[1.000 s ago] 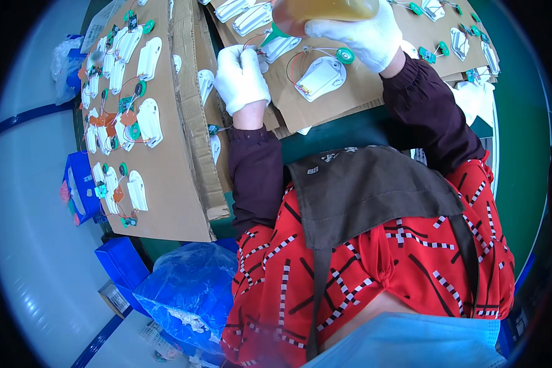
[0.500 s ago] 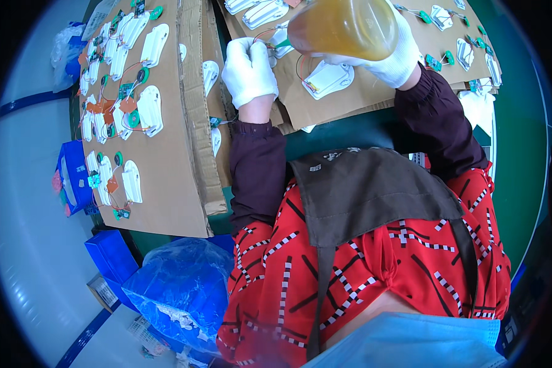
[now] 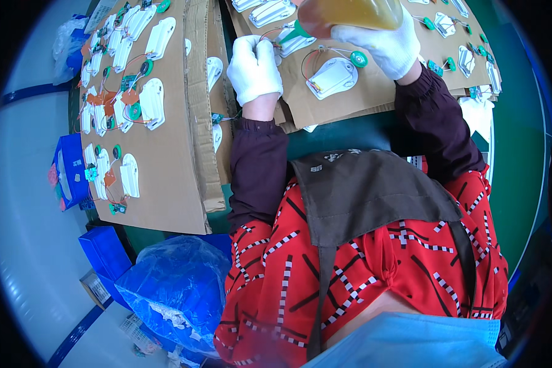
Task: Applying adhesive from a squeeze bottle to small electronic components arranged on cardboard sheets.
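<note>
My right hand (image 3: pixel 383 46), in a white glove, grips a squeeze bottle (image 3: pixel 352 11) of amber liquid, tilted so its green nozzle (image 3: pixel 293 33) points left and down. Beside the nozzle's tip is my gloved left hand (image 3: pixel 254 70). Its thumb and fingers are pinched together next to thin red wires, and what lies between them is hidden. Just below the bottle, a white plastic housing (image 3: pixel 334 76) lies on cardboard, with wires running from it. A green round disc (image 3: pixel 359 59) sits at its right. Another white housing (image 3: pixel 295 43) is partly behind the nozzle.
Cardboard sheets (image 3: pixel 181 153) at left carry rows of white housings, green discs and small circuit boards. More such parts lie on the right-hand cardboard (image 3: pixel 374 92). A blue bin with a clear plastic bag (image 3: pixel 175 282) stands low at left, near a blue box (image 3: pixel 104 251).
The bottle and my right hand have moved up and away from the housing, uncovering the green disc. The nozzle shows more fully. My left hand stays pinched in nearly the same place.
</note>
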### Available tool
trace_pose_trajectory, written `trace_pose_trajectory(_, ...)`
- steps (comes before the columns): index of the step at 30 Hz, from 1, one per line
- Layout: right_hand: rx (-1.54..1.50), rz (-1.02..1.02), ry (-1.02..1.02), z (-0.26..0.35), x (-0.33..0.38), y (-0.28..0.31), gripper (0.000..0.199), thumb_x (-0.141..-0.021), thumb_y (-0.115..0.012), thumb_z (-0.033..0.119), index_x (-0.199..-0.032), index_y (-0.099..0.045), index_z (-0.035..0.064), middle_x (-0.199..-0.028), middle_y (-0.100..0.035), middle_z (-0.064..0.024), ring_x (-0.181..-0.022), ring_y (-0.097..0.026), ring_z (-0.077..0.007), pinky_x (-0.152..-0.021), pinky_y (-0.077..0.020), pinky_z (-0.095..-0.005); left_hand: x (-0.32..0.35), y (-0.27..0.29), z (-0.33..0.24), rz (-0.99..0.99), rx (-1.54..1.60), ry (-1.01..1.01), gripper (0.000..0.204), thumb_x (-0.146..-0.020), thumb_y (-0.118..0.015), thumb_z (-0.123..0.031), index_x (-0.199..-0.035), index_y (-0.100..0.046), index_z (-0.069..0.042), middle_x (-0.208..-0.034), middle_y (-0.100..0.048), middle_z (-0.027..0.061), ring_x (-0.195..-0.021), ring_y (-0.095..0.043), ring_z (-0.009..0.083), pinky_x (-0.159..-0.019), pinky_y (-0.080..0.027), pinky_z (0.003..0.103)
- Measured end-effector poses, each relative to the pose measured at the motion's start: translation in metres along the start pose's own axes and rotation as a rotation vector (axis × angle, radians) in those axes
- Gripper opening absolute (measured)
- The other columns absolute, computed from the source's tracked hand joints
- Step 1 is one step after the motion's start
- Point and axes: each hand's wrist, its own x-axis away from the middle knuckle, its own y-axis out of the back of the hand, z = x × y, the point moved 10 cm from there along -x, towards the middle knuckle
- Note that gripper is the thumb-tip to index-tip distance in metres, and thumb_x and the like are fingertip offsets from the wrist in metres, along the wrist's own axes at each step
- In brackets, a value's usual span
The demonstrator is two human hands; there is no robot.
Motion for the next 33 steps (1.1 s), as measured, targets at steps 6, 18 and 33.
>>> trace_pose_trajectory(6,0.387,-0.09,0.232,0.017,0.002,0.003,0.078,-0.058,-0.093,0.022,-0.122,-0.053,-0.0004,-0.107,-0.066,-0.0101,-0.095,-0.064,-0.0183,-0.085,-0.0508,-0.0323,0.0,-0.002,0.003,0.007,0.022,0.003,0.016,-0.09,-0.055,-0.009,-0.096,-0.056,0.005,-0.08,-0.064,0.0097,-0.064,-0.063,0.0141,-0.061,-0.052,0.028)
trace_pose_trajectory(18,0.449,0.076,0.237,0.014,0.016,-0.001,0.069,-0.066,-0.087,0.027,-0.122,-0.054,0.0038,-0.11,-0.065,-0.0089,-0.098,-0.064,-0.0194,-0.086,-0.0521,-0.0333,-0.003,0.003,0.012,-0.065,0.02,-0.041,0.015,-0.086,-0.057,-0.012,-0.087,-0.06,0.002,-0.079,-0.063,0.0153,-0.068,-0.063,0.0247,-0.064,-0.05,0.036)
trace_pose_trajectory(33,-0.271,-0.223,0.087,-0.012,0.038,0.111,0.051,-0.089,-0.063,0.039,-0.125,-0.052,0.0043,-0.125,-0.058,-0.0126,-0.113,-0.058,-0.0225,-0.088,-0.052,-0.0351,0.001,0.01,0.018,-0.052,0.416,0.154,0.028,-0.093,-0.049,-0.006,-0.118,-0.053,0.007,-0.088,-0.062,0.0113,-0.069,-0.062,0.0155,-0.053,-0.048,0.024)
